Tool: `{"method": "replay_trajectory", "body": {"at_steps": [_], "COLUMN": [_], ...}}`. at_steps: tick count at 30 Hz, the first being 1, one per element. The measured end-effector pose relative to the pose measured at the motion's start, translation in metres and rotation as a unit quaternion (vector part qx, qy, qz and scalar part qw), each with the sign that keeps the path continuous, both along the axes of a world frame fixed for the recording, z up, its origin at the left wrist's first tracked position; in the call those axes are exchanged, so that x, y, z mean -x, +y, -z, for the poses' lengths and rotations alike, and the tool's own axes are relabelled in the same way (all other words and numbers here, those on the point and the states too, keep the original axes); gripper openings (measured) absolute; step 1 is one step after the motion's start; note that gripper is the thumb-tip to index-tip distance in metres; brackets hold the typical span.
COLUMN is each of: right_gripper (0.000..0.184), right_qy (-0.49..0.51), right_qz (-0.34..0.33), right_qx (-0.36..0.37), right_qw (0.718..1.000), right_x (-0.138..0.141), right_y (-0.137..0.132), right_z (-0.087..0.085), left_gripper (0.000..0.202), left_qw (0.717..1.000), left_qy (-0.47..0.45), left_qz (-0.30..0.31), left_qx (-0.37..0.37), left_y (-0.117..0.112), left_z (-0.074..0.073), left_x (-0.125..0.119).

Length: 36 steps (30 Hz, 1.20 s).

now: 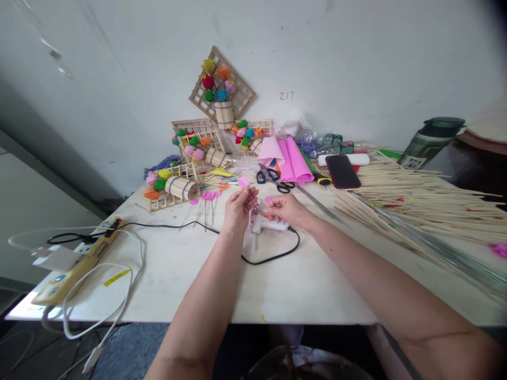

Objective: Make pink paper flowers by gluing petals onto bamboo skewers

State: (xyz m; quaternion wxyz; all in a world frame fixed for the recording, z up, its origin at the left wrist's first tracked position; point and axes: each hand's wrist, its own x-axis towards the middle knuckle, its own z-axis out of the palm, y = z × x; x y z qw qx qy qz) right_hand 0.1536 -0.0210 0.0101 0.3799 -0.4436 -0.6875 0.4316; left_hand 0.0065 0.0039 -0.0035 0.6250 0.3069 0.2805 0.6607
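Note:
My left hand (236,208) is raised over the table, fingers pinched on a thin stick topped with a small pink foam petal (243,182). My right hand (285,208) is closed close beside it, pinching another small pink petal (268,200). Just below both hands a white glue gun (266,225) lies on the table with its black cord (273,257) looping toward me. Several finished pink petals on sticks (206,196) lie to the left of my left hand.
Wooden lattice frames with colourful foam flowers (220,89) lean on the wall. Pink foam rolls (291,158), scissors (273,178), a black phone (342,171), a bamboo skewer pile (415,200) and a green bottle (430,141) sit right. A power strip (79,264) with cables lies left.

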Motion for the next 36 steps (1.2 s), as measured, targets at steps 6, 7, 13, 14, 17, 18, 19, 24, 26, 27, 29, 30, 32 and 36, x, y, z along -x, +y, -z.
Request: {"method": "replay_trajectory", "body": {"at_steps": [6, 7, 13, 14, 17, 18, 19, 24, 26, 27, 29, 30, 32, 36], "right_gripper": [0.018, 0.017, 0.015, 0.015, 0.014, 0.014, 0.014, 0.012, 0.012, 0.012, 0.011, 0.011, 0.010, 0.010], "right_qy": [-0.002, -0.004, -0.026, -0.027, -0.031, -0.033, -0.035, -0.044, -0.051, -0.055, -0.061, -0.063, -0.068, -0.073], "right_qz": [-0.015, -0.017, -0.021, -0.023, -0.024, -0.024, -0.024, -0.018, -0.013, -0.009, -0.001, 0.002, 0.007, 0.007], "right_qx": [0.001, 0.002, 0.009, 0.010, 0.013, 0.013, 0.012, 0.011, 0.007, 0.005, -0.001, -0.004, -0.011, -0.017], "right_qw": [1.000, 1.000, 0.999, 0.999, 0.999, 0.999, 0.999, 0.999, 0.999, 0.998, 0.998, 0.998, 0.998, 0.997], "right_x": [-0.001, -0.001, 0.001, 0.001, 0.002, 0.002, 0.003, 0.004, 0.005, 0.005, 0.006, 0.006, 0.008, 0.011], "right_y": [-0.001, -0.001, 0.000, 0.000, 0.000, 0.000, 0.001, 0.000, -0.001, -0.002, -0.004, -0.004, -0.005, -0.005], "right_z": [0.000, 0.000, 0.002, 0.002, 0.004, 0.005, 0.006, 0.007, 0.006, 0.005, 0.004, 0.003, 0.004, 0.008], "left_gripper": [0.017, 0.016, 0.014, 0.014, 0.013, 0.013, 0.014, 0.013, 0.014, 0.013, 0.013, 0.013, 0.013, 0.015], "left_qw": [1.000, 1.000, 0.999, 0.999, 0.999, 0.999, 0.999, 0.998, 0.998, 0.998, 0.998, 0.998, 0.998, 0.998], "left_qy": [-0.019, -0.023, -0.035, -0.036, -0.042, -0.043, -0.045, -0.050, -0.051, -0.050, -0.046, -0.045, -0.045, -0.041], "left_qz": [-0.005, -0.006, -0.014, -0.016, -0.021, -0.021, -0.020, -0.026, -0.031, -0.033, -0.036, -0.037, -0.039, -0.040], "left_qx": [-0.006, -0.007, -0.005, -0.004, -0.004, -0.006, -0.008, -0.012, -0.010, -0.009, -0.007, -0.007, -0.012, -0.024], "left_y": [0.000, 0.000, 0.000, 0.000, 0.000, 0.000, 0.000, 0.000, 0.000, -0.001, -0.001, -0.001, -0.001, -0.001], "left_z": [0.000, 0.000, -0.002, -0.002, -0.003, -0.003, -0.003, -0.003, -0.004, -0.004, -0.004, -0.004, -0.004, -0.003], "left_x": [0.000, -0.001, -0.002, -0.002, -0.002, -0.002, -0.002, -0.002, -0.002, -0.002, -0.002, -0.002, -0.002, -0.001]}}
